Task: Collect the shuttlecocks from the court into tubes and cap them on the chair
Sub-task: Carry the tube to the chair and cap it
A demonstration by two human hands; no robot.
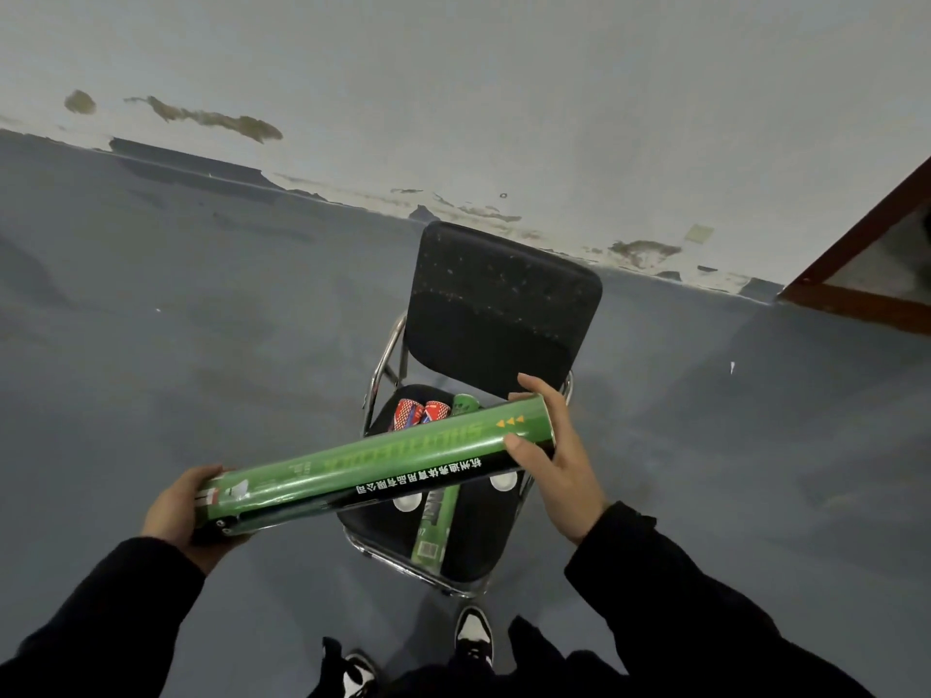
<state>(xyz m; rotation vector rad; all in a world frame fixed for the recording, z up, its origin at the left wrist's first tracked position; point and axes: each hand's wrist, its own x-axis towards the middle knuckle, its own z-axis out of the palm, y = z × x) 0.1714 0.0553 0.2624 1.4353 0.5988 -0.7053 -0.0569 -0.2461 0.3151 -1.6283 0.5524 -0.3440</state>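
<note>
The long green cardboard tube (373, 463) is showing a glossy printed wrap that is catching the light. The black padded chair (499, 304) is wearing matt, speckled, worn upholstery, its bent tubular frame gleaming like polished chrome. The grey-blue floor (176, 319) is looking matt and scuffed. The pale wall (453, 93) is peeling along its base.

Grey-blue floor (176, 319), peeling white wall (504, 93), brown wood frame (856, 274) at right.
</note>
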